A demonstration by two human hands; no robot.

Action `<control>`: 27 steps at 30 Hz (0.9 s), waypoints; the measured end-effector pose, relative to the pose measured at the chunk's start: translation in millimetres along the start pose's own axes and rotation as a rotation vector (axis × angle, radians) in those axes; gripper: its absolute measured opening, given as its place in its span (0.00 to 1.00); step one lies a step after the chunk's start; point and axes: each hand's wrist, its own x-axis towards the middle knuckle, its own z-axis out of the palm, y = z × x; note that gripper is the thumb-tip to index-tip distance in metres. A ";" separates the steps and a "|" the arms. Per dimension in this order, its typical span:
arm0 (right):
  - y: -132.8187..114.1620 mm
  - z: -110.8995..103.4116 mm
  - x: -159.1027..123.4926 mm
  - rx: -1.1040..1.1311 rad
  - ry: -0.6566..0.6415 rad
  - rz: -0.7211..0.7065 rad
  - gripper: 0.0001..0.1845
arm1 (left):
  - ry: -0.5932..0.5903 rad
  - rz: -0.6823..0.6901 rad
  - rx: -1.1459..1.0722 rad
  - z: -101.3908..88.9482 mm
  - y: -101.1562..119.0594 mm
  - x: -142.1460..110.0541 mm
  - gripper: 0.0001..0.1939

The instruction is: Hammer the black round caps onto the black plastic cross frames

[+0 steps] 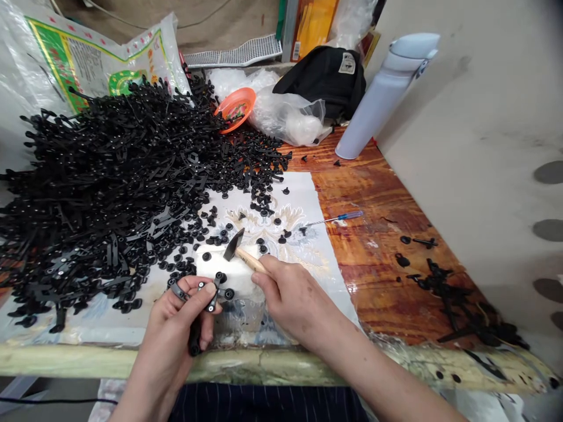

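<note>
My left hand [185, 310] is closed around a jointed black plastic part [214, 296] with small silvery dots, pinched between thumb and fingers near the table's front edge. More of the black plastic sticks out below the palm. In my right hand [292, 293] is a small hammer [235, 245], gripped by its short wooden handle, its dark head pointing up and left. The hammer head is just above a whitish block [240, 275], apart from the part in my left hand. Small round black plugs [206, 256] lie on and around that block.
A big heap of black plastic parts [109, 158] covers the left side. Behind it are a printed plastic bag [105, 53] and an orange dish [236, 109]. At right are a screwdriver [349, 215], a pale blue bottle [382, 99] and scattered black pieces [444, 287] near the wall.
</note>
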 end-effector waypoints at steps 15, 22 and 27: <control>1.0 -0.5 1.1 0.027 -0.024 0.016 0.07 | 0.014 -0.002 -0.026 -0.2 -2.7 -0.8 0.11; 2.4 -1.0 1.7 0.044 -0.058 0.019 0.07 | 0.039 0.043 -0.001 3.1 -3.1 -1.6 0.12; 2.0 -0.2 2.5 0.028 -0.043 0.006 0.07 | 0.071 0.093 0.038 3.8 -3.4 -1.2 0.12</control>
